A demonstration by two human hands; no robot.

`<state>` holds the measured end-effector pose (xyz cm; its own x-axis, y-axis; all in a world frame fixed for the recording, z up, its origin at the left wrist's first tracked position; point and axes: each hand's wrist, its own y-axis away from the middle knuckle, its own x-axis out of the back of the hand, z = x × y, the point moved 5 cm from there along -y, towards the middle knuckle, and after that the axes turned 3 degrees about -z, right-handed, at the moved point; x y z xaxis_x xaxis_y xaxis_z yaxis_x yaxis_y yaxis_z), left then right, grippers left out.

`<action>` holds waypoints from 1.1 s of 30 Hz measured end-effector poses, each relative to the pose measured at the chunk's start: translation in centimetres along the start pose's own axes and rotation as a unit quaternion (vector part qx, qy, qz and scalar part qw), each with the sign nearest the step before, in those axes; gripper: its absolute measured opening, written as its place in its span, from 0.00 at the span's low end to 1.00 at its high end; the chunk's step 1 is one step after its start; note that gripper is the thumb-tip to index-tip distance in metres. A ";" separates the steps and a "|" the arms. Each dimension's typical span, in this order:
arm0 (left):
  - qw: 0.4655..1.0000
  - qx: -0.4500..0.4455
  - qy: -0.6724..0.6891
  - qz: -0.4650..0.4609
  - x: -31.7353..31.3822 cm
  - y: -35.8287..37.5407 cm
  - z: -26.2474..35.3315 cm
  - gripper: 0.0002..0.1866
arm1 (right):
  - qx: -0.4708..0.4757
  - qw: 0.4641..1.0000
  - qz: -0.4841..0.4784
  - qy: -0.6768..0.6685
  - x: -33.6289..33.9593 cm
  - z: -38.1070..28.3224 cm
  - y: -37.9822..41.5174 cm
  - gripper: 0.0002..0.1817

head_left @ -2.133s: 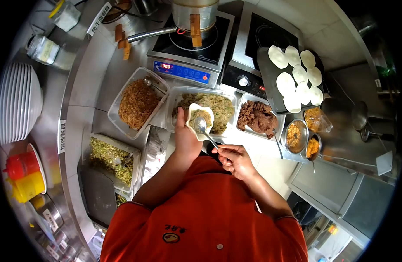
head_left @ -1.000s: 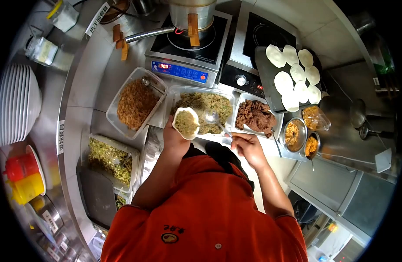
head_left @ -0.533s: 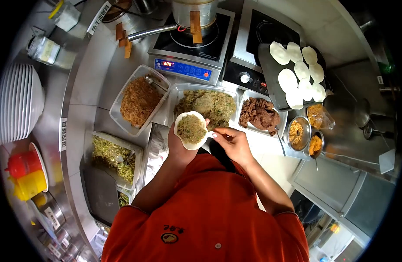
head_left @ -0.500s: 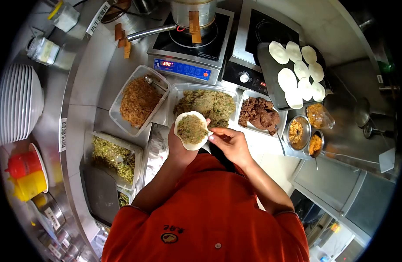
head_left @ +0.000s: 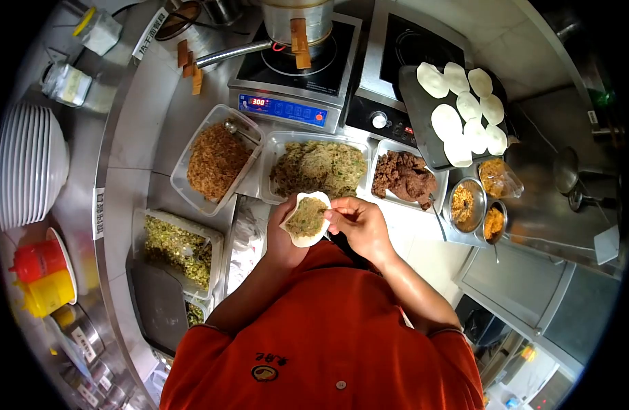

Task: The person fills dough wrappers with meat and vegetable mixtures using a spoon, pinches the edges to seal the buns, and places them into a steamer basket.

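A round white dough wrapper (head_left: 318, 238) carries a mound of greenish-brown filling (head_left: 307, 217). My left hand (head_left: 282, 236) cradles it from below and from the left. The fingers of my right hand (head_left: 359, 224) are pinched on the wrapper's right edge, which stands up in small folds around the filling. Just beyond both hands is a clear plastic tub (head_left: 265, 179) of rice-like filling flecked with green (head_left: 321, 164). To its right, a smaller tub holds dark brown minced meat (head_left: 402, 176). The fingertips under the wrapper are hidden.
Several flat wrappers (head_left: 447, 123) lie on a black board at the right. Ahead, a pot (head_left: 297, 22) stands on an induction cooker. A tub of brown shredded food (head_left: 212, 160) and a tray of chopped greens (head_left: 178, 249) are at left. Small steel bowls (head_left: 467, 205) sit at right.
My right fingers have moved slightly left onto the wrapper, and its rim is now more raised and folded. The wrapper has shifted a little right and down.
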<state>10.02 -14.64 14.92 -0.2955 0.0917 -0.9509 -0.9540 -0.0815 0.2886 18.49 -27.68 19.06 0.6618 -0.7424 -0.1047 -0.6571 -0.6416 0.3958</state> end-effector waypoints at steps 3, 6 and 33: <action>1.000 -0.007 0.009 0.006 0.0 0.4 0.4 0.22 | 0.016 0.994 0.021 0.102 0.2 -0.5 0.6 0.11; 0.998 0.010 0.047 0.047 0.6 0.9 -0.1 0.19 | 0.162 0.945 0.043 0.282 -0.8 -3.2 1.6 0.12; 0.975 0.070 -0.184 0.106 2.3 1.6 0.9 0.14 | 0.289 0.866 -0.015 0.407 -2.1 -4.0 2.3 0.19</action>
<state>7.73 -13.62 13.28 -0.4606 0.4393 -0.7713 -0.8595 -0.0038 0.5111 17.07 -26.81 23.87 0.5618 -0.4932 0.6642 -0.5510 -0.8219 -0.1443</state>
